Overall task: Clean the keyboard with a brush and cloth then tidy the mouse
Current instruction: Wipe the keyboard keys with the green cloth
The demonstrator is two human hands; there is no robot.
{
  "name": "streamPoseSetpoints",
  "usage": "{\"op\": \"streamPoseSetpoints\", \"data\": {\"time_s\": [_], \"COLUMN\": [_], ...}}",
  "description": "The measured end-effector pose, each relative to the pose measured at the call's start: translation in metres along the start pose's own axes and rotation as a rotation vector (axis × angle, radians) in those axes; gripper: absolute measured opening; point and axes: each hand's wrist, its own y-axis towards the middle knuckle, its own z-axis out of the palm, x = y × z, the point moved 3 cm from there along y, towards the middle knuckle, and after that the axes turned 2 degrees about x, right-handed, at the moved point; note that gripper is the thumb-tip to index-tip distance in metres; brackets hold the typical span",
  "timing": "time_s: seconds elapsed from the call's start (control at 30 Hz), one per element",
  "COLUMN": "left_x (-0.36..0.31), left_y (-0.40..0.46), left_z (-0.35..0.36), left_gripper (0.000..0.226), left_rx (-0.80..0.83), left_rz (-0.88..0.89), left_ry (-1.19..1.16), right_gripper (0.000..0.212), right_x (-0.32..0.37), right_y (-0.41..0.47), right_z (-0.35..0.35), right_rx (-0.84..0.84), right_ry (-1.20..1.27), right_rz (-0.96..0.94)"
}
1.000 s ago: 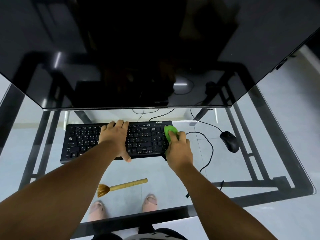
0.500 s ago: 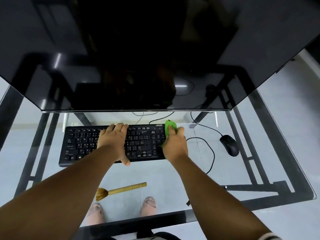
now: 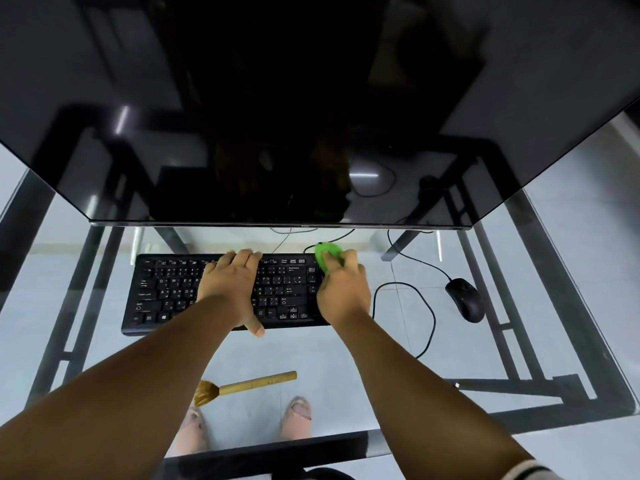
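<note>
Seen from the head camera, the right hand (image 3: pixel 341 289) has carried the green cloth (image 3: pixel 327 256) from the right end of the keyboard (image 3: pixel 221 292) up to its far right corner over the last second, so the cloth now sits at the back edge with part of it past the keys. The fingers are curled over the cloth and press it down onto the corner; how the thumb lies is hidden under the hand. The left hand (image 3: pixel 230 289) has stayed where it was, to the left of the cloth hand: fingers straight and flat across the middle keys, thumb hooked over the near edge, bracing the keyboard. I judge this stroke has run out of keyboard, so the wiping on this end is about done; the left half, beyond the bracing hand, may yet need a pass.

The brush (image 3: pixel 244 386) lies on the glass desk (image 3: pixel 519 393) nearer the person than both hands, laid down and untouched, which suggests brushing is over. The mouse (image 3: pixel 464 299) sits well to the right of the cloth hand, not yet tidied. Its cable (image 3: pixel 427 317) loops on the glass just beside that hand's wrist and could snag a sideways reach. The dark monitor (image 3: pixel 311 116) overhangs just beyond the fingertips, leaving little room past the back edge.
</note>
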Motion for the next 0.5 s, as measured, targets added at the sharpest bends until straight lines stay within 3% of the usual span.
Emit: {"op": "streamPoseSetpoints", "data": {"time_s": [0.13, 0.33, 0.5], "left_x": [0.002, 0.005, 0.006], "left_y": [0.0, 0.0, 0.0], "left_z": [0.0, 0.001, 0.003], "left_gripper": [0.147, 0.147, 0.148], "left_rx": [-0.012, -0.014, -0.021], "left_rz": [0.006, 0.006, 0.004], "left_ry": [-0.015, -0.037, -0.053], "right_gripper": [0.06, 0.063, 0.067], "right_x": [0.001, -0.023, 0.011], "right_y": [-0.01, 0.012, 0.009], "right_z": [0.004, -0.009, 0.006], "right_rx": [0.079, 0.022, 0.121], "right_ry": [-0.074, -0.013, -0.033], "right_rz": [-0.177, 0.121, -0.152]}}
